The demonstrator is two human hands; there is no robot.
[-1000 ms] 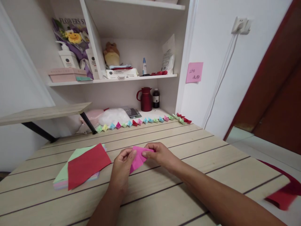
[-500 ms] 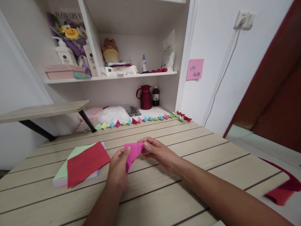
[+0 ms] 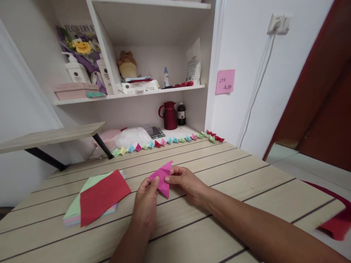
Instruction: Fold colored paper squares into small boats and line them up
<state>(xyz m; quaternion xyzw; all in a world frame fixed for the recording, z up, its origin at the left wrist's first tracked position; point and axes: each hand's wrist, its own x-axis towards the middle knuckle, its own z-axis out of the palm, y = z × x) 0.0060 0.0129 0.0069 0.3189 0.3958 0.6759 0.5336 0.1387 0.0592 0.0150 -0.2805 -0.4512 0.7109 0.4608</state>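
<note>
Paper [image 3: 162, 175], bright pink and folded into points, is held over the worktop [image 3: 230, 171], and all o'clocks here count from it. The left hand [image 3: 146, 197] pinches it from eight o'clock, thumb on top, and the right hand [image 3: 185, 180] pinches its edge from three o'clock. Pressing with two thumbs probably stops the thin folds from popping open. Near nine o'clock lies a paper stack [image 3: 87, 185] with a red sheet [image 3: 105, 199] slanted across it, likely put close so it is easy to reach. From ten round to two, little folded shapes [image 3: 170, 141] make a line along the far edge, maybe to leave room for the hands. Past them, at twelve, a red jug [image 3: 170, 117] stands upright with its top on, so what is inside cannot be seen. Just beside it, toward one, a dark bottle [image 3: 181, 114] hides its inside too. Between ten and eleven, a puffy white bag [image 3: 133, 138] is full of something too hazy to tell. Higher that way, the shelf [image 3: 164, 90] carries a shut pink box [image 3: 78, 93] with a pump bottle [image 3: 77, 73] tucked behind, perhaps to save space.
</note>
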